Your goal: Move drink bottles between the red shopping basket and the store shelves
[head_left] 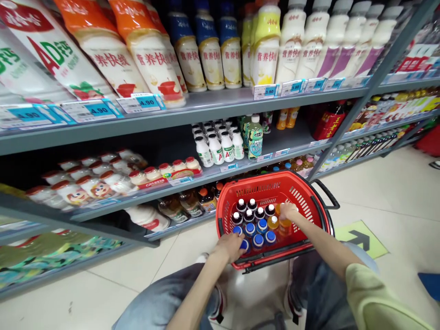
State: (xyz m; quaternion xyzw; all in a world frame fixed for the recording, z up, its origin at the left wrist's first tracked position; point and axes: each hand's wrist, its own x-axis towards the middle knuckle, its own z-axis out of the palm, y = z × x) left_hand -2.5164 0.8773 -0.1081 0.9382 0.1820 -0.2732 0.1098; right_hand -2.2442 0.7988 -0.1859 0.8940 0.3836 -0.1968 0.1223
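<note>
A red shopping basket (271, 181) stands on the floor between my knees. Inside it are upright bottles: several dark ones with white caps (249, 214), several with blue caps (258, 240) and some orange drink bottles (273, 222). My left hand (228, 247) reaches over the near left rim, its fingers curled round the top of a blue-capped bottle at that corner. On the right side, my right hand (288, 211) is closed round the top of an orange drink bottle; its fingers partly hide that bottle.
Shelves (192, 112) of drinks rise ahead, with large milk-drink bottles (147, 50) above and small white bottles (220, 149) below. The basket's black handle (326, 195) sticks out to the right. A green floor arrow sign (360, 238) lies on the tiles.
</note>
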